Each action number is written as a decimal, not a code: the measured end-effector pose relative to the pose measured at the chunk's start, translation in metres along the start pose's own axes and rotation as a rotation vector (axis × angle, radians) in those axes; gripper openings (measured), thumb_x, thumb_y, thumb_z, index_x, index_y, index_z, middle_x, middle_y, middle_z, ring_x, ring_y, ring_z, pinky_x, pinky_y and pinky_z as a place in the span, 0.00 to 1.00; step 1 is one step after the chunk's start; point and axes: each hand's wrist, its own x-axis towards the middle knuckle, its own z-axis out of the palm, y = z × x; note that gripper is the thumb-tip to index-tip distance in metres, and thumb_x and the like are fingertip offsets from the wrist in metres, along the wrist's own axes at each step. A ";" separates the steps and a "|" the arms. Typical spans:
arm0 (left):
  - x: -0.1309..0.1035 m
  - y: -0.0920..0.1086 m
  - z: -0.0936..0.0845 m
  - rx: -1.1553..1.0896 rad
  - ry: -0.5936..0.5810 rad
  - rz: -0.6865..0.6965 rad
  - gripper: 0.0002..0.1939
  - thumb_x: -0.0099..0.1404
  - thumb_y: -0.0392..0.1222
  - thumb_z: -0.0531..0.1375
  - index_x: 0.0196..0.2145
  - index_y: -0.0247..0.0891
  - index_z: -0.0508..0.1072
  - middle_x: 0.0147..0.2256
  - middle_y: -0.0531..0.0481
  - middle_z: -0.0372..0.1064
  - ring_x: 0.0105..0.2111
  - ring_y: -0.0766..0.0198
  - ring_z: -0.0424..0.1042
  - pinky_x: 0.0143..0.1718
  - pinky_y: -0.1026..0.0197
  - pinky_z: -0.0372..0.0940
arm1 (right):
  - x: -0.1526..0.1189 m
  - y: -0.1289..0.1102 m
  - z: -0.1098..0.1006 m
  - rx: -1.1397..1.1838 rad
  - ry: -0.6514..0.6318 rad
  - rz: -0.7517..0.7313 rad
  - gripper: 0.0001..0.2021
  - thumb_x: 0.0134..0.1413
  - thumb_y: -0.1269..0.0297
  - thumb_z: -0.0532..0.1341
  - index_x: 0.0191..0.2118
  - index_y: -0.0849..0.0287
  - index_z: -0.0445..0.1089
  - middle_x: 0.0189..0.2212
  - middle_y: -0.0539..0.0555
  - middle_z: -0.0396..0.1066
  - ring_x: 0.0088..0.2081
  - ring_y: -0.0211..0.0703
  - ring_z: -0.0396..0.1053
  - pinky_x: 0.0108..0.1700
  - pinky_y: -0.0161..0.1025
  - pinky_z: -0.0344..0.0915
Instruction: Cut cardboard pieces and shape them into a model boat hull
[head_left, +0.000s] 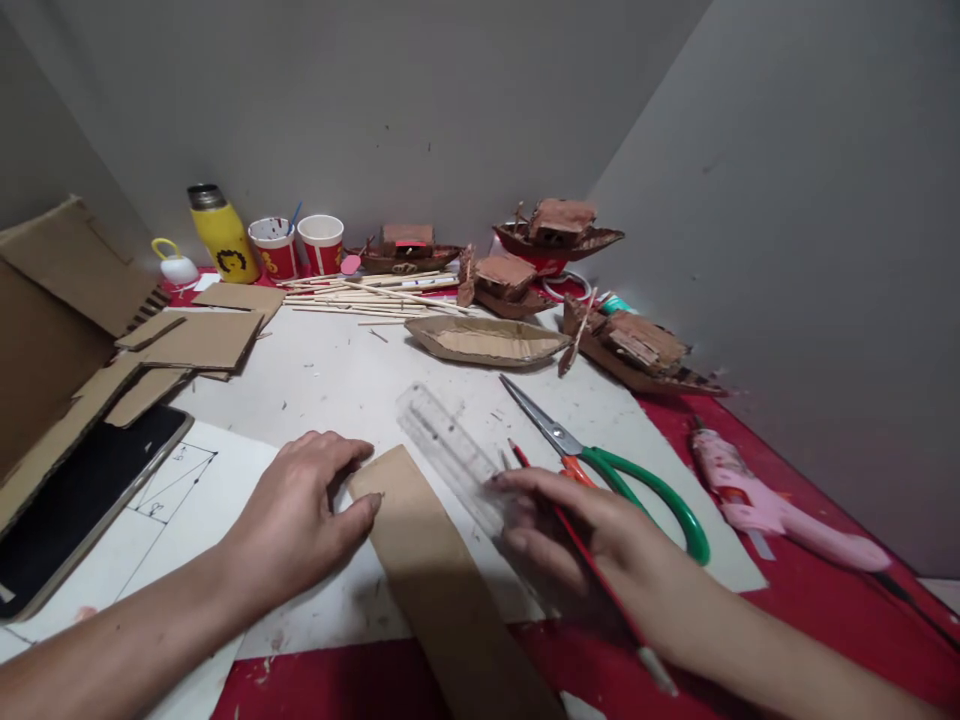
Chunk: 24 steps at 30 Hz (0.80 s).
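Observation:
A brown cardboard strip lies lengthwise in front of me. My left hand rests at its upper left end, thumb tip on the strip's edge and the fingers curved apart from the thumb. In my right hand are a red pencil, slanting across the palm with its point up, and a clear plastic ruler between the fingertips. The ruler is blurred and sits just right of the strip. Green-handled scissors lie partly open behind my right hand, with an orange-handled tool partly hidden there.
Brown model boats and an unpainted cardboard hull stand at the back, near thin sticks, paper cups and a yellow bottle. Cardboard pieces, a phone and a drawing lie left; a pink glue gun lies right.

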 end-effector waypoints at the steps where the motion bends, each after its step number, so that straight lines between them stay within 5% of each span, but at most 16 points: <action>1: 0.000 0.000 0.000 -0.004 -0.010 -0.008 0.16 0.58 0.40 0.59 0.44 0.35 0.75 0.39 0.42 0.75 0.42 0.50 0.72 0.45 0.45 0.67 | 0.001 0.000 -0.003 0.057 0.036 0.040 0.13 0.61 0.57 0.58 0.47 0.57 0.69 0.23 0.49 0.65 0.22 0.39 0.63 0.22 0.34 0.60; 4: 0.000 0.000 -0.001 -0.034 -0.034 -0.019 0.14 0.58 0.40 0.60 0.42 0.36 0.76 0.37 0.43 0.75 0.40 0.50 0.72 0.44 0.44 0.66 | 0.003 0.000 -0.006 0.228 0.120 0.091 0.17 0.60 0.52 0.59 0.48 0.58 0.67 0.21 0.47 0.63 0.21 0.39 0.64 0.21 0.35 0.59; 8: -0.002 0.000 0.000 -0.150 -0.013 -0.064 0.13 0.57 0.40 0.61 0.42 0.38 0.75 0.38 0.44 0.75 0.40 0.50 0.73 0.43 0.46 0.66 | 0.004 0.001 -0.002 0.341 0.072 0.091 0.17 0.62 0.50 0.57 0.48 0.58 0.66 0.21 0.48 0.67 0.21 0.38 0.64 0.22 0.34 0.58; 16: -0.007 0.013 -0.005 -1.057 -0.041 -0.327 0.15 0.59 0.43 0.66 0.43 0.40 0.71 0.32 0.53 0.69 0.24 0.70 0.69 0.25 0.67 0.62 | 0.007 0.003 0.001 0.569 -0.031 0.128 0.14 0.64 0.53 0.57 0.45 0.58 0.65 0.27 0.51 0.72 0.22 0.33 0.64 0.24 0.30 0.61; 21: -0.011 0.016 0.003 -1.359 -0.098 -0.378 0.20 0.56 0.39 0.69 0.46 0.40 0.70 0.28 0.56 0.70 0.23 0.72 0.70 0.28 0.68 0.64 | 0.005 0.001 0.002 0.693 -0.037 0.156 0.13 0.64 0.53 0.58 0.42 0.58 0.67 0.23 0.48 0.70 0.22 0.33 0.65 0.24 0.29 0.60; 24: -0.015 0.020 0.008 -1.425 -0.222 -0.425 0.14 0.59 0.41 0.67 0.42 0.37 0.72 0.26 0.52 0.72 0.27 0.69 0.71 0.32 0.66 0.66 | 0.004 0.001 0.006 0.779 -0.049 0.157 0.11 0.63 0.54 0.58 0.41 0.57 0.67 0.23 0.48 0.71 0.23 0.34 0.66 0.24 0.29 0.60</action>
